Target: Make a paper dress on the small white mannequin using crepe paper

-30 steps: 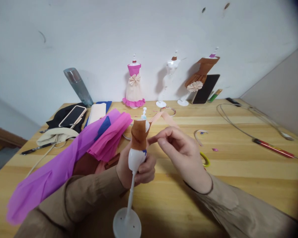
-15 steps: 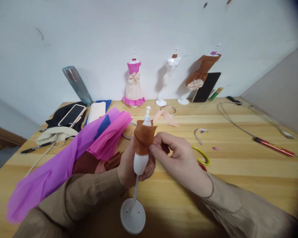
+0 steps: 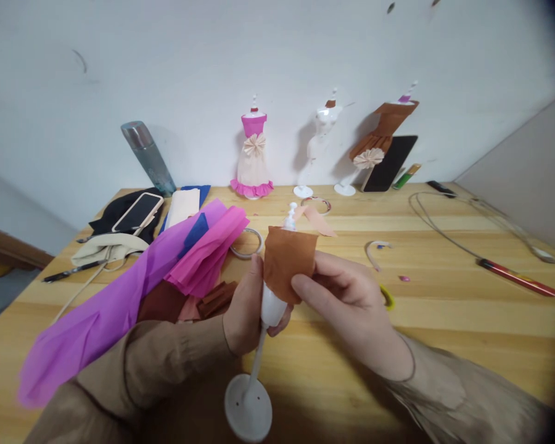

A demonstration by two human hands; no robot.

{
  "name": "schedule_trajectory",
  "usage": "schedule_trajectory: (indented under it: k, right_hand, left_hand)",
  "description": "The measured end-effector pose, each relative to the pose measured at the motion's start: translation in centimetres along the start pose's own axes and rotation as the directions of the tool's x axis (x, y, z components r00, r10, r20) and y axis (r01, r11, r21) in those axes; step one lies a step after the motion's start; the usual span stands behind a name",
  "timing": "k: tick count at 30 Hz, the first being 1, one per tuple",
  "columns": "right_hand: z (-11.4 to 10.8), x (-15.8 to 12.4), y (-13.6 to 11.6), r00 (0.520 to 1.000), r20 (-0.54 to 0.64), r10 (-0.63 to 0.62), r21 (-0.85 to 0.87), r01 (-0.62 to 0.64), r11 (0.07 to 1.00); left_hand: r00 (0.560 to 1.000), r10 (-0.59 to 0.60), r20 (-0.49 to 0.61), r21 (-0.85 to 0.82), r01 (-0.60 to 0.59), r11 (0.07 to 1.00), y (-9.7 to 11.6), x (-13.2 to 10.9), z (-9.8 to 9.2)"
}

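Note:
My left hand point(image 3: 246, 306) is wrapped round a small white dress-form mannequin point(image 3: 272, 309), its fingers partly hidden behind the torso. The mannequin leans, with its round base point(image 3: 248, 408) toward me and its knobbed neck pointing away. A piece of brown crepe paper point(image 3: 290, 262) covers the front of its upper body. My right hand point(image 3: 351, 302) pinches the lower right edge of this paper between thumb and fingers, holding it a little off the torso on that side.
Purple crepe paper point(image 3: 115, 320) and pink crepe paper point(image 3: 208, 253) lie at the left, beside a phone point(image 3: 137, 213). Along the wall stand a pink-dressed mannequin point(image 3: 253, 148), a bare mannequin point(image 3: 324, 135) and a brown-dressed mannequin point(image 3: 383, 132). A tape roll point(image 3: 247, 254) and a red pen-like tool point(image 3: 515, 277) rest on the table.
The brown crepe paper, earlier wrapped close round the torso, is now drawn out to the right as a flatter, wider sheet. My right hand has moved right with its edge.

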State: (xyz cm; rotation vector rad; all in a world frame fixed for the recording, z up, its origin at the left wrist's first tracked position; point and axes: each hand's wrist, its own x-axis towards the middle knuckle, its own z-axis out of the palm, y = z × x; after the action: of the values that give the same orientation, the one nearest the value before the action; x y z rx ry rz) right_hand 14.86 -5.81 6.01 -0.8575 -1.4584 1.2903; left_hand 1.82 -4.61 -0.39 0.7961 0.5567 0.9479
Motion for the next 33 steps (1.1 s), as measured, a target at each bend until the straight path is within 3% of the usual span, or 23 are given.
schedule_trajectory:
  k: [3, 5, 10, 14, 21, 27, 33]
  right_hand:
    - [-0.1, 0.1, -0.1, 0.996, 0.091, 0.019, 0.209, -0.038, 0.977]
    - [-0.1, 0.3, 0.1, 0.998, 0.057, -0.006, 0.233, -0.008, 0.972]
    - [-0.3, 0.6, 0.7, 0.999, -0.002, -0.044, 0.155, 0.044, 0.987]
    - [-0.6, 0.6, 0.8, 0.997, -0.025, -0.071, 0.06, 0.072, 0.996]
    - [-0.4, 0.6, 1.0, 0.998, 0.029, 0.056, 0.039, -0.057, 0.998]
    - [-0.1, 0.6, 1.5, 0.997, -0.065, -0.029, -0.095, 0.023, 0.995]
    - [0.1, 0.4, 1.6, 0.993, -0.09, -0.073, -0.125, 0.061, 0.99]
  left_hand:
    - [0.999, -0.003, 0.037, 0.015, 0.003, 1.0, -0.3, 0.2, -0.1]
    - [0.998, -0.001, 0.065, -0.002, 0.001, 1.0, -0.5, 0.3, -0.3]
    - [0.999, -0.04, 0.033, -0.02, 0.041, 0.999, -0.3, 0.3, -0.3]
    - [0.99, -0.069, 0.12, -0.068, 0.078, 0.995, 0.2, 0.3, -0.3]
    - [0.969, -0.058, 0.241, -0.152, 0.096, 0.984, -0.2, 0.5, -0.9]
    - [0.946, -0.09, 0.311, -0.117, 0.132, 0.984, -0.3, 0.3, -1.0]
    - [0.955, -0.086, 0.283, -0.17, 0.138, 0.976, -0.7, 0.4, -1.0]
